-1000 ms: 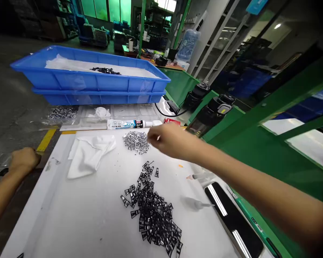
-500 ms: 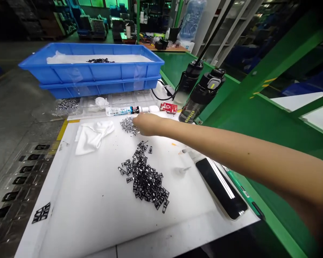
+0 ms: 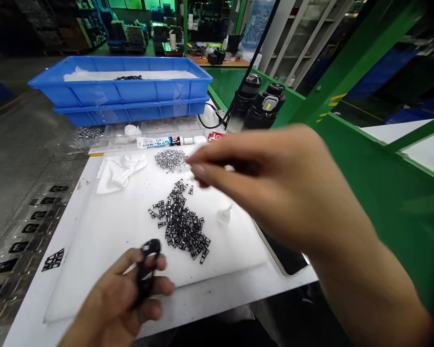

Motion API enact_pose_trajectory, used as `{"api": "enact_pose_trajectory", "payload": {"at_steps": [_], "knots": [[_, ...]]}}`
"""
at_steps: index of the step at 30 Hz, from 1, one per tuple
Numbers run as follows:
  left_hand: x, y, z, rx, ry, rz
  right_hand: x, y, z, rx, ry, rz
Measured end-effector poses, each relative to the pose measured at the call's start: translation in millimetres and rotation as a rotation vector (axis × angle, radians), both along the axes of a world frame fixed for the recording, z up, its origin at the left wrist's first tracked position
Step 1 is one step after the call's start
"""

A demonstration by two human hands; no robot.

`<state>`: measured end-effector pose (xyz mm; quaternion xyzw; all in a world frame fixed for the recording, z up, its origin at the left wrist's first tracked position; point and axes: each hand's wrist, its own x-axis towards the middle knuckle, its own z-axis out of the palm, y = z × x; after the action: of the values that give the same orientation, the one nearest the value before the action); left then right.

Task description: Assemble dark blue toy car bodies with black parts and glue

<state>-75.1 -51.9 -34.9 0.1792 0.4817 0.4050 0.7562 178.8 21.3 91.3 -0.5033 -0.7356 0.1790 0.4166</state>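
My left hand [image 3: 112,299] is at the lower left, its thumb and fingers closed around a dark, curved black piece with openings [image 3: 146,272]. My right hand [image 3: 278,188] is raised over the table's right side, blurred by motion. Its thumb and forefinger are pinched together; whatever is between them is too small to name. Just left of those fingertips lies a heap of small silver metal pieces [image 3: 170,160]. A pile of small black frame-shaped pieces [image 3: 184,224] spreads across the middle of the white mat [image 3: 94,250].
Stacked blue bins [image 3: 130,94] stand at the back, with a glue tube [image 3: 159,142] and a white cloth [image 3: 119,173] before them. Two dark bottles [image 3: 264,108] and a phone [image 3: 292,265] are at right. Clear trays with black parts [image 3: 31,229] lie left.
My right hand has drawn back from the silver heap toward me, fingers pinched. My left hand has come into view holding the black piece. The camera view has shifted slightly.
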Motion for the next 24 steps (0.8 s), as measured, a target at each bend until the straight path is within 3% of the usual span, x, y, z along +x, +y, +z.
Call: {"api": "enact_pose_trajectory", "payload": {"at_steps": [2,5,7,10,14,20,24], "knots": [[36.0,-1.7,-0.1,0.099,-0.020,-0.122,2.2,-41.0,-21.0,-0.079,0.200,-0.052],[72.9,1.3,-4.5,0.205,0.041,-0.165,2.5,-79.0,-69.2,-0.395,0.475,-0.085],[82.0,5.4,-9.6,0.232,0.088,-0.184,-1.2,-88.4,-100.8,-0.551,0.572,-0.097],[81.2,10.2,-15.8,0.247,0.111,-0.231,-11.4,-88.7,-133.1,-0.496,0.577,-0.132],[76.8,12.0,-20.3,0.254,0.124,-0.238,-22.6,-81.2,-146.6,-0.342,0.473,-0.204],[77.4,11.2,-27.5,0.300,0.091,-0.251,-32.2,-73.0,-152.2,-0.342,0.397,-0.222],[79.7,6.3,-30.4,0.308,0.209,-0.198,-43.0,-76.6,-153.5,-0.414,0.459,-0.232]]}}
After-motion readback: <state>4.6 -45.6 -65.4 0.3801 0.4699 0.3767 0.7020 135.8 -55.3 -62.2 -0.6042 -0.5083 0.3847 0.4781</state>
